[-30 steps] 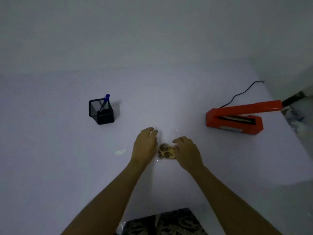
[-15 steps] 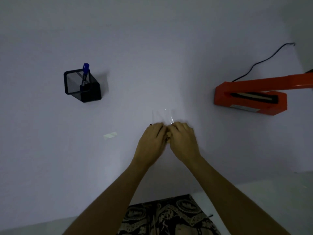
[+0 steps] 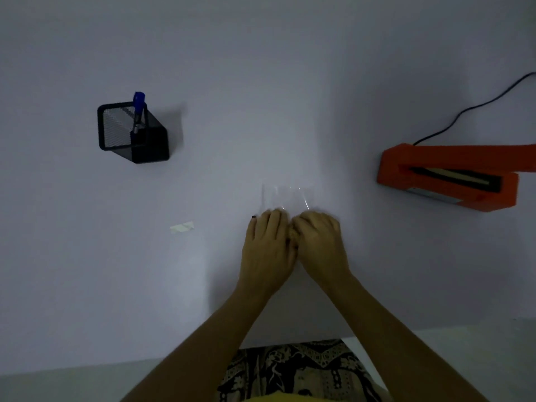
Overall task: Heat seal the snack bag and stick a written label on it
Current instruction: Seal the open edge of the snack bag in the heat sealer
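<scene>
- Since half a second ago both hands have stayed pressed together over the bag, and the view has barely shifted; a second ago they were apart with the brown snacks showing between them.
- The clear, glossy plastic snack bag [image 3: 287, 197] lies flat on the white bench [image 3: 87, 271], its empty upper part showing only as faint edges and thin glints just beyond the fingertips; the filled part is hidden under the hands.
- The left hand [image 3: 268, 248] lies palm down on the bag's near part, fingers bent forward, a dark nail at its outer edge; I cannot tell whether it pinches the film or only presses it.
- The right hand [image 3: 320, 245] lies beside it, touching it, knuckles raised and fingers curled down; its hold is likewise unclear.
- Both bare forearms run back toward the near edge of the bench, above a patterned dark cloth [image 3: 293, 369].
- A small pale paper label [image 3: 182, 227] lies flat to the left of the hands, apart from them.
- Further left and back stands a black wire-mesh square pen holder [image 3: 132, 132] with a blue-capped pen [image 3: 138, 111] upright in it.
- At the right sits an orange box-shaped heat sealer [image 3: 446, 175], its arm raised, with a black cable [image 3: 475, 107] trailing away behind it.
</scene>
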`<state>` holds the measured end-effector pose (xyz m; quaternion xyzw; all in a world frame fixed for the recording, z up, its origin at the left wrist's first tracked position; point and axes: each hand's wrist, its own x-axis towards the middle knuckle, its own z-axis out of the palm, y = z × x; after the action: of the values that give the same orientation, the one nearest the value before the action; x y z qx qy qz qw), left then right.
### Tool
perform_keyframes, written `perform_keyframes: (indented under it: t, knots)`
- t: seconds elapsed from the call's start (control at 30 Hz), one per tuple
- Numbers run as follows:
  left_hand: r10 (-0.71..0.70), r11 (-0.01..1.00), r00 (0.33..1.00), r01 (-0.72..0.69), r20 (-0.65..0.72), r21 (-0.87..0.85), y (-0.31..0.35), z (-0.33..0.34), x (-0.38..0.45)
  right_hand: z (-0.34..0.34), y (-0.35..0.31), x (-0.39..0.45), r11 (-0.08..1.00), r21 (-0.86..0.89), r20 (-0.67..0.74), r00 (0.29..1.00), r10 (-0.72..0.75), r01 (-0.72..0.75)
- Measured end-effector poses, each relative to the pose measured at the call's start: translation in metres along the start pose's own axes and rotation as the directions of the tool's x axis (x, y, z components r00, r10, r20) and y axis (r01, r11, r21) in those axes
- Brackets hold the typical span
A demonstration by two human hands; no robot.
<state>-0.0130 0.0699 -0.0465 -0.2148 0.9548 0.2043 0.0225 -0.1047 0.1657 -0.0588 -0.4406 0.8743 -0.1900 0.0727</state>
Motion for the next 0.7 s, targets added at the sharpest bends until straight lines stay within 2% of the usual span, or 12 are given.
perform_keyframes:
  t: [0.1,0.27,0.47,0.53,0.6,0.7]
  knots:
    - [-0.015,1.0,1.0,0.015,0.017,0.003,0.0,-0.001,0.004,0.003,0.004,0.006,0.999,0.014,0.024,0.999,-0.047,0.047]
    - [0.02,0.999,0.999,-0.022,0.035,0.032,0.001,-0.005,0.006,-0.002,0.01,0.031,0.996,-0.082,0.04,0.999,0.028,-0.024]
    - [-0.013,0.998,0.998,0.008,0.067,0.069,0.003,-0.001,0.003,-0.004,0.019,0.053,0.997,-0.057,0.051,0.997,0.055,-0.053]
    - [-0.024,0.998,0.998,0.02,0.062,0.063,0.003,-0.002,0.004,-0.005,0.019,0.047,0.999,-0.043,0.008,1.0,0.008,-0.008]
    - [-0.022,0.998,0.998,0.02,0.054,0.052,0.003,-0.002,0.003,-0.003,0.019,0.033,0.994,-0.018,-0.03,0.994,-0.108,0.107]
    - [-0.024,0.999,0.998,0.022,0.06,0.034,0.002,-0.001,0.003,-0.001,0.023,0.016,0.978,0.038,-0.001,0.979,-0.204,0.204]
